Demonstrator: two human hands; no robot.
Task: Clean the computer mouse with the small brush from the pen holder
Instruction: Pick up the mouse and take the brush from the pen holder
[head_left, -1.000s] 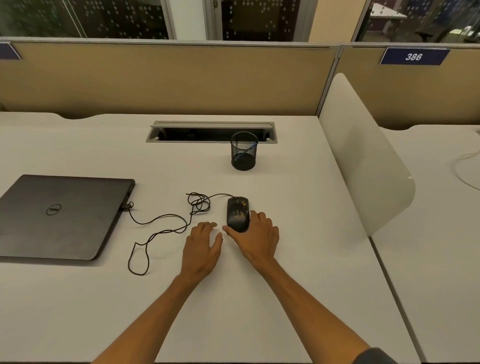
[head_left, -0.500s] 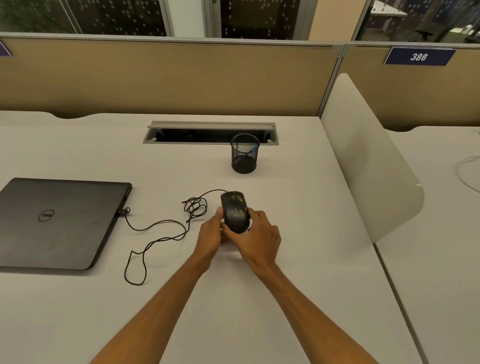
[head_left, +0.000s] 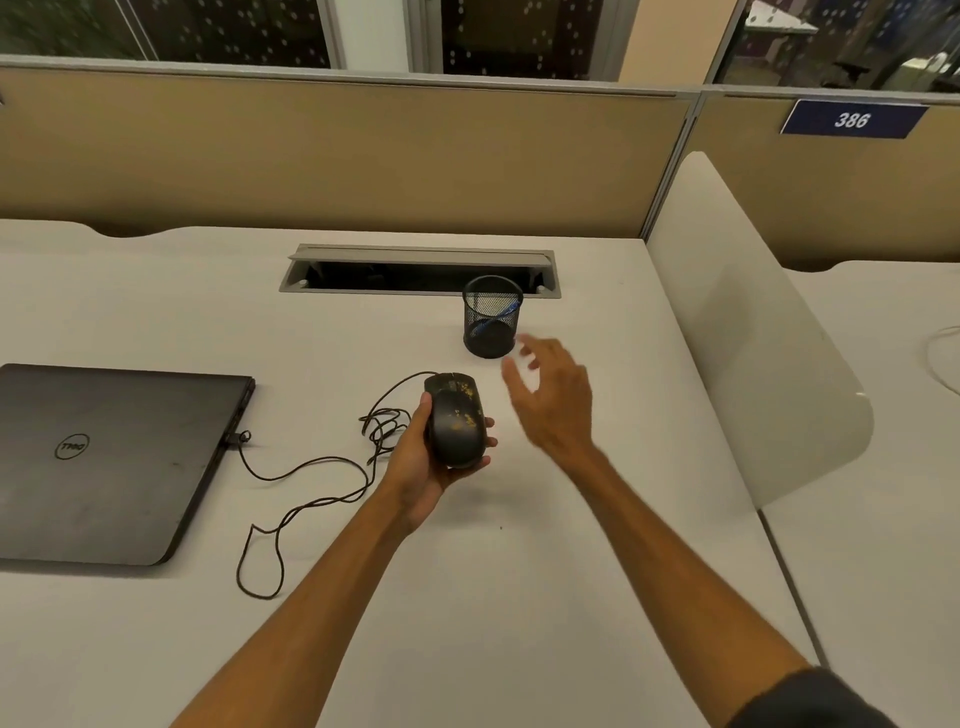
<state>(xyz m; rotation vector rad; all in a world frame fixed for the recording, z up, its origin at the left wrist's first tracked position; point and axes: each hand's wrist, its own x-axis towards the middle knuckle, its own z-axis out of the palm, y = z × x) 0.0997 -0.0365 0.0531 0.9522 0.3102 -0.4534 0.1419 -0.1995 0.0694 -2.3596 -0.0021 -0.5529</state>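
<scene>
My left hand (head_left: 422, 460) grips a black computer mouse (head_left: 455, 420) and holds it just above the white desk (head_left: 519, 597). Yellowish specks dot the mouse's top. Its black cable (head_left: 311, 467) trails left across the desk. My right hand (head_left: 555, 400) hovers empty, fingers spread and slightly blurred, just below and right of a black mesh pen holder (head_left: 491, 317). A small blue-handled brush (head_left: 500, 312) leans inside the holder, seen through the mesh.
A shut dark laptop (head_left: 111, 460) lies at the left with the cable plugged into its side. An open cable tray (head_left: 415, 273) is recessed behind the holder. A white divider panel (head_left: 748, 332) stands at the right, a tan partition (head_left: 337, 156) at the back.
My left hand took the mouse and lifted it. My right hand let go of the mouse and moved up and right toward the pen holder.
</scene>
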